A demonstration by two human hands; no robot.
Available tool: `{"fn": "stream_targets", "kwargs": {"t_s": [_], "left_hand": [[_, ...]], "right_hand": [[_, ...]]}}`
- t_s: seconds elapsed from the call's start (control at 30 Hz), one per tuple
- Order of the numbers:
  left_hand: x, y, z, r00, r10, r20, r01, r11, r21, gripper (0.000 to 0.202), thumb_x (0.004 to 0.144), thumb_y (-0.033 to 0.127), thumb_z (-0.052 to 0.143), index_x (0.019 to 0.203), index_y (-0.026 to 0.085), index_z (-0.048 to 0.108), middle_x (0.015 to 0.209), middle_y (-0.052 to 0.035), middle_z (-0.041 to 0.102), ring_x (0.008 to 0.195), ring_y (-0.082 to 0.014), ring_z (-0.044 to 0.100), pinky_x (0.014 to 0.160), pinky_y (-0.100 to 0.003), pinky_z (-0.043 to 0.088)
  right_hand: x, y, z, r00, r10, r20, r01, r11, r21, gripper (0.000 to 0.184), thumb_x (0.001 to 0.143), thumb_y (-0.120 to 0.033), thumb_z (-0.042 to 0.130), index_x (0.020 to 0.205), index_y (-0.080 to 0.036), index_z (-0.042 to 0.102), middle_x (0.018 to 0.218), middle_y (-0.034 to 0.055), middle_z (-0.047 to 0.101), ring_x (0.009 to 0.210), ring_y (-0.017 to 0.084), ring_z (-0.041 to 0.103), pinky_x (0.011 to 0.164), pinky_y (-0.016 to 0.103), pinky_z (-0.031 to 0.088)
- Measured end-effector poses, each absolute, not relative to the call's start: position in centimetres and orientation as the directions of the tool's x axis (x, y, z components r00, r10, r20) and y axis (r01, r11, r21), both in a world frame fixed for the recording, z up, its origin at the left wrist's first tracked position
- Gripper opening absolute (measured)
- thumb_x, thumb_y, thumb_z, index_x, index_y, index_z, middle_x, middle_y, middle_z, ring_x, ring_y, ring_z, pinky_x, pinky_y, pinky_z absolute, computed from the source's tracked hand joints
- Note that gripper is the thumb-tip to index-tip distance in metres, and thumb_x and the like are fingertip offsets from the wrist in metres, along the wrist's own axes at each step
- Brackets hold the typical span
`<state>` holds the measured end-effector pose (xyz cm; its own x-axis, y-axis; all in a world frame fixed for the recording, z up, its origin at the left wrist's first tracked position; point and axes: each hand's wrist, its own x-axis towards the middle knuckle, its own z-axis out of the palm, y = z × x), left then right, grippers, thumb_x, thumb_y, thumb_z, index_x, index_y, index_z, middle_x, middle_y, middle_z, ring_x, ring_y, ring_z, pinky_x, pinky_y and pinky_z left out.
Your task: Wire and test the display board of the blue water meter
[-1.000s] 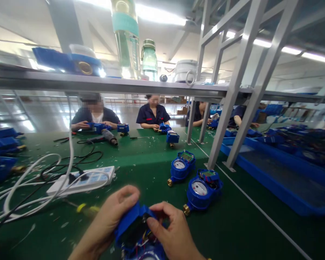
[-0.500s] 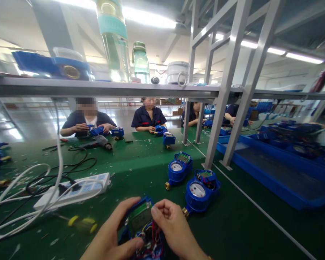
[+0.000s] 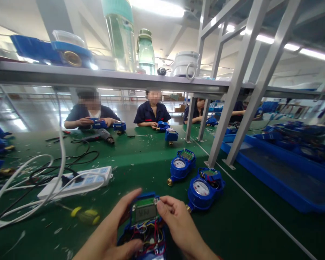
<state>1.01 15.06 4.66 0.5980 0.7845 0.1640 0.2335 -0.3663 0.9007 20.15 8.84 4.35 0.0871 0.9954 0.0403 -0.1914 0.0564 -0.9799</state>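
Observation:
Between my two hands is a blue water meter (image 3: 146,216), its electronics housing uncovered. A green circuit board with a grey LCD shows at its top, and red, yellow and white wires lie loose below. My left hand (image 3: 116,227) grips the left side, thumb across the lower front. My right hand (image 3: 176,220) pinches the board's upper right edge between thumb and fingers. To the right stand two more blue water meters, a nearer one (image 3: 202,189) and a farther one (image 3: 181,164), both with boards showing. The lower part of the held meter is out of frame.
A yellow-black screwdriver (image 3: 85,215) and white power strip (image 3: 78,182) with tangled cords lie left. A heat gun (image 3: 104,136) is farther back. Metal posts (image 3: 230,108) carry a shelf (image 3: 151,77) overhead. A blue tray (image 3: 262,173) sits right. Co-workers (image 3: 153,112) handle meters opposite.
The held meter's display has turned more upright and faces me more squarely, with more wiring visible. Both hands keep their hold. The whole view has shifted slightly.

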Motion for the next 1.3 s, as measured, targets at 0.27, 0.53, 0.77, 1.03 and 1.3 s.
{"fn": "stream_targets", "kwargs": {"t_s": [0.27, 0.53, 0.77, 1.03, 1.3], "left_hand": [[0.0, 14.9, 5.3, 0.659, 0.750, 0.063, 0.280, -0.322, 0.904, 0.063, 0.082, 0.028, 0.057, 0.136, 0.039, 0.026, 0.147, 0.0036, 0.028, 0.134, -0.0195, 0.029, 0.113, -0.034, 0.025], [0.4, 14.7, 5.7, 0.654, 0.754, 0.061, 0.264, -0.303, 0.916, 0.062, 0.082, 0.024, 0.057, 0.136, 0.036, 0.029, 0.146, 0.0026, 0.029, 0.133, -0.0207, 0.031, 0.112, -0.034, 0.027], [0.4, 14.9, 5.5, 0.652, 0.756, 0.055, 0.295, -0.320, 0.900, 0.062, 0.083, 0.024, 0.056, 0.136, 0.037, 0.027, 0.146, 0.0047, 0.028, 0.133, -0.0182, 0.030, 0.114, -0.032, 0.025], [-0.1, 15.0, 5.8, 0.680, 0.730, 0.076, 0.288, -0.361, 0.887, 0.062, 0.084, 0.022, 0.055, 0.135, 0.041, 0.025, 0.146, 0.0081, 0.028, 0.134, -0.0175, 0.028, 0.115, -0.036, 0.025], [-0.3, 15.0, 5.8, 0.699, 0.712, 0.065, 0.293, -0.368, 0.882, 0.060, 0.086, 0.025, 0.053, 0.135, 0.041, 0.024, 0.147, 0.0092, 0.024, 0.135, -0.0153, 0.026, 0.115, -0.032, 0.026]], "right_hand": [[20.3, 9.0, 4.5, 0.062, 0.997, 0.040, -0.125, 0.048, -0.991, 0.039, 0.087, -0.049, 0.050, 0.085, -0.014, 0.068, 0.064, 0.0003, 0.062, 0.059, 0.013, 0.055, 0.054, 0.022, 0.042], [20.4, 9.1, 4.3, 0.055, 0.998, 0.001, -0.179, 0.011, -0.984, 0.037, 0.090, -0.047, 0.046, 0.088, -0.015, 0.065, 0.066, 0.0005, 0.061, 0.059, 0.013, 0.057, 0.055, 0.023, 0.044], [20.4, 9.2, 4.4, 0.085, 0.995, -0.055, -0.206, -0.036, -0.978, 0.041, 0.090, -0.047, 0.044, 0.104, -0.011, 0.058, 0.068, 0.0022, 0.061, 0.057, 0.011, 0.059, 0.055, 0.022, 0.046], [20.7, 8.9, 4.7, 0.041, 0.999, -0.032, -0.196, -0.023, -0.980, 0.041, 0.088, -0.049, 0.048, 0.101, -0.011, 0.058, 0.068, 0.0030, 0.063, 0.060, 0.012, 0.060, 0.056, 0.023, 0.047], [21.0, 8.5, 4.9, 0.009, 1.000, 0.015, -0.124, 0.016, -0.992, 0.036, 0.086, -0.044, 0.055, 0.104, -0.012, 0.056, 0.067, 0.0006, 0.063, 0.061, 0.012, 0.058, 0.061, 0.025, 0.046]]}}
